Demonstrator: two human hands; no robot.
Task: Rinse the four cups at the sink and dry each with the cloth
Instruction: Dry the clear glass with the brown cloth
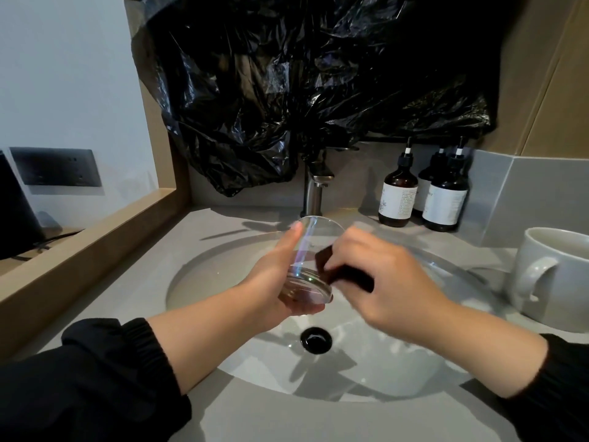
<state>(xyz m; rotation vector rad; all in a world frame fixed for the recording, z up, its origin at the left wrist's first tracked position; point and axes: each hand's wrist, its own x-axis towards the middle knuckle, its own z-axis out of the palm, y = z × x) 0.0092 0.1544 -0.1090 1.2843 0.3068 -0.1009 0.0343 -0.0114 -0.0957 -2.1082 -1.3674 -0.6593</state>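
1. Over the sink (366, 365), in front of the tap (314, 193): a clear glass (310, 240) is held in the air, above and behind the drain.
2. Left hand (271, 282) grips the glass. The fingers curl under the base and the thumb lies along the near side.
3. Axis of the glass: tilted, mouth up and away toward the tap, thick base low and toward the person.
4. Right hand (382, 279) pinches a dark cloth (353, 279) and is blurred. The cloth touches the right wall of the glass, near the base.
5. Key relation: the cloth lies to the right of the glass, outside it. The open mouth points away from that hand.
6. Judgement: drying step, outer wall. To wipe inside, the cloth must go up and over the far rim, or the left hand must turn the mouth rightward.
7. A white mug (561, 282) stands on the counter (271, 416) at right, well apart. No other cups are in view.
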